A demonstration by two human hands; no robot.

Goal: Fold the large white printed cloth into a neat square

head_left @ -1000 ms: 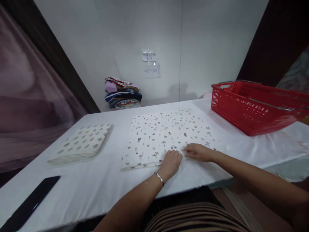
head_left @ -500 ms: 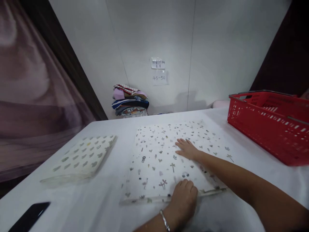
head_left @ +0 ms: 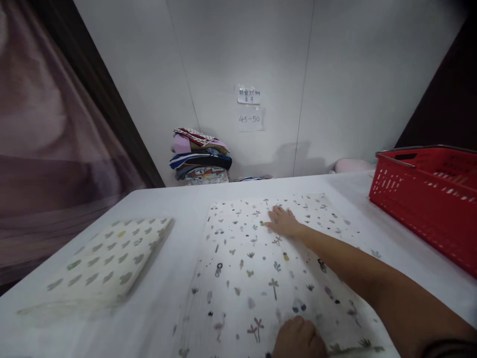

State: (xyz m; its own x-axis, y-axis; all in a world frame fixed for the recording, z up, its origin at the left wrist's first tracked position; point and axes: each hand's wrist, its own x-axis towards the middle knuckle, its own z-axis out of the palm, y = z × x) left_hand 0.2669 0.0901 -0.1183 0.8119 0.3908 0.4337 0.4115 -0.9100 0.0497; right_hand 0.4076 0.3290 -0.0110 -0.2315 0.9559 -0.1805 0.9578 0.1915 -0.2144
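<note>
A white cloth printed with small plants and animals [head_left: 253, 263] lies flat in the middle of the white table [head_left: 179, 199]. My right hand [head_left: 282, 222] rests flat on the far part of the cloth, fingers spread, the forearm stretched across it. My left hand [head_left: 298, 339] presses on the cloth's near edge at the bottom of the view, fingers curled, only partly visible. Neither hand holds anything up.
A folded white cloth with green shapes [head_left: 104, 258] lies at the left. A red plastic basket [head_left: 432, 199] stands at the right. Several folded fabrics are stacked [head_left: 199, 156] against the back wall below two paper notes [head_left: 250, 107]. A pinkish curtain [head_left: 44, 149] hangs at left.
My right hand slid from the cloth's near edge to its far part. The view moved closer and lower, so my left hand now sits at the bottom edge. The black object at left left the view.
</note>
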